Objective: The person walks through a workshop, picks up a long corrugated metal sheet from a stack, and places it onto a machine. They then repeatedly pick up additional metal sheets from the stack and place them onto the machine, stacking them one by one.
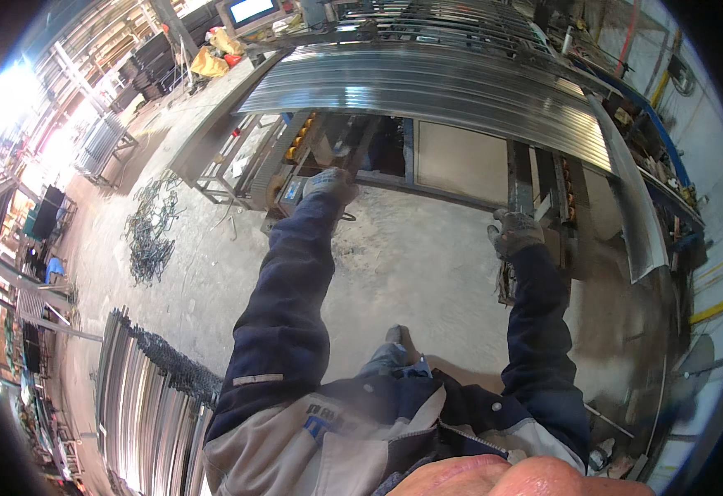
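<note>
My left hand (331,186), in a grey glove, is closed at the near end of a roller conveyor frame (302,136); whatever its fingers hold is hidden. Beside it is a small grey box (292,192) on the frame. My right hand (517,235), also gloved, is by the near end of the right-hand frame (520,178), its thumb apart from its half-bent fingers and nothing visible between them. Beyond both hands, long ribbed metal profiles (428,83) lie side by side across the frames.
A bent metal sheet (630,198) hangs down at the right. Stacked metal profiles (142,397) stand at the lower left. Tangled strapping (153,236) lies on the concrete floor (411,256). A screen (251,10) and a yellow bag (209,63) are at the back.
</note>
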